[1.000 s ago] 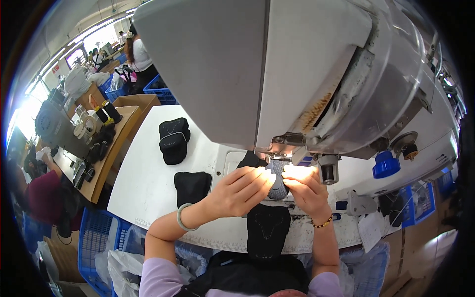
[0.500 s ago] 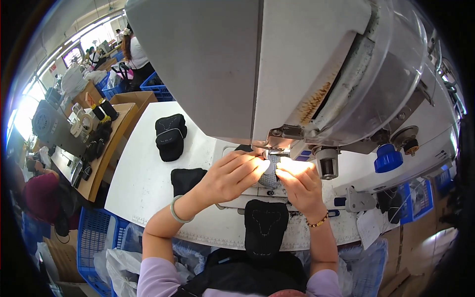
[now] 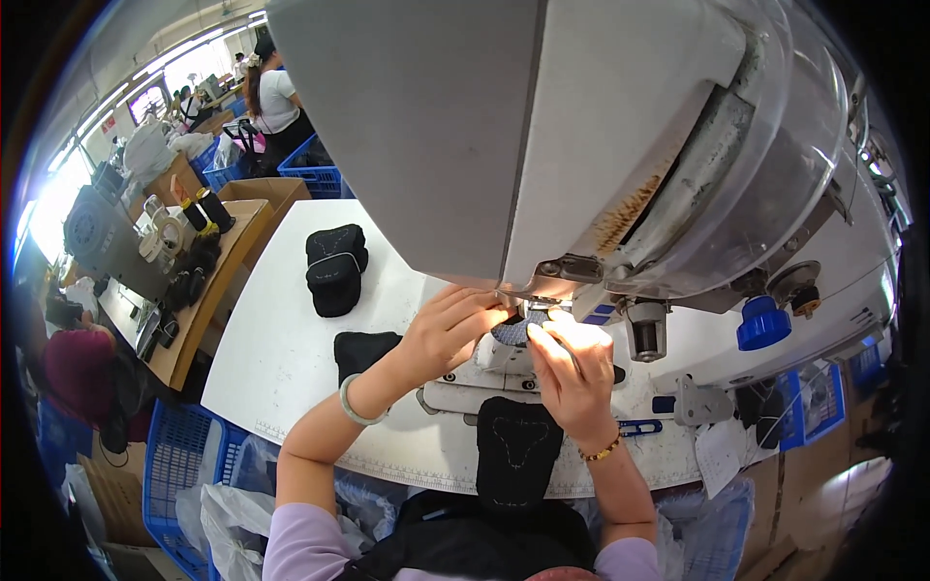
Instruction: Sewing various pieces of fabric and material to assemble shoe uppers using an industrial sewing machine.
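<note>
A small grey textured fabric piece with a dark edge lies under the head of a large white sewing machine, lit by its lamp. My left hand, a pale bangle on its wrist, pinches the piece's left edge close to the needle area. On the near right side, my right hand holds it with fingertips pressed together. The needle itself is hidden. A black padded piece with light stitching lies at the table's front edge, just below my hands.
Two stacks of similar black pieces lie on the white table at left. Blue-handled thread snips are right of my right wrist. A blue basket stands lower left; people work in the background.
The grey piece has turned and shifted left under the machine head. My right hand has moved slightly left and down with it, uncovering more of the blue snips.
</note>
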The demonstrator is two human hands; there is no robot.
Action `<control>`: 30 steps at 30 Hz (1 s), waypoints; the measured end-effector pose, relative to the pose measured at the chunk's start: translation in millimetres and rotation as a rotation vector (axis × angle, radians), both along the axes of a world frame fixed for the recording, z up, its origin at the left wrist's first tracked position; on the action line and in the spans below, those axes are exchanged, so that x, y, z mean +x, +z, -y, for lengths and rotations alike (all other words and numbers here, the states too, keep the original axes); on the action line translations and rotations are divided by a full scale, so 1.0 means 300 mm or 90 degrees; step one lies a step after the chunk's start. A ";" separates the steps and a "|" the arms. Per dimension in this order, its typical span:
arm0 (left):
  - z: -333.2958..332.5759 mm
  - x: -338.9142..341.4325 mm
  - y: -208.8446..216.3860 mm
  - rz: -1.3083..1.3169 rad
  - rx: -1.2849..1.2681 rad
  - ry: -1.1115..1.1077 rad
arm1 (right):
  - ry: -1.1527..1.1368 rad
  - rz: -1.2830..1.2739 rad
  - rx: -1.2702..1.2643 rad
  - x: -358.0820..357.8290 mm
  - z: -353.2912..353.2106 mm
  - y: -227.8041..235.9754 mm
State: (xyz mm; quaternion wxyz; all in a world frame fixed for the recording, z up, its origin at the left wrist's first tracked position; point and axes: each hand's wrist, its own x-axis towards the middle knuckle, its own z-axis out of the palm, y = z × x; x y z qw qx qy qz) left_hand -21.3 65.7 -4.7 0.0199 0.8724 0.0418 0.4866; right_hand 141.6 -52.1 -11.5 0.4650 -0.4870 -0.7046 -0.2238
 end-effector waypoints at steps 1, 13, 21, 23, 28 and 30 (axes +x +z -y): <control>0.000 0.005 -0.001 -0.002 -0.001 -0.002 | -0.003 0.000 0.002 0.005 -0.004 -0.002; -0.004 0.003 0.030 0.030 -0.073 -0.011 | -0.001 -0.004 -0.001 0.038 -0.023 -0.004; 0.012 -0.012 0.060 -0.022 -0.003 -0.028 | 0.000 0.024 0.045 0.014 -0.011 -0.039; 0.025 -0.021 0.055 -0.034 0.008 -0.019 | -0.024 0.048 0.039 0.001 -0.004 -0.032; 0.063 -0.006 0.080 -0.065 0.049 0.022 | 0.014 0.031 0.032 0.019 -0.013 -0.008; 0.075 -0.008 0.076 -0.080 0.046 0.036 | 0.022 0.013 0.018 0.022 -0.009 -0.009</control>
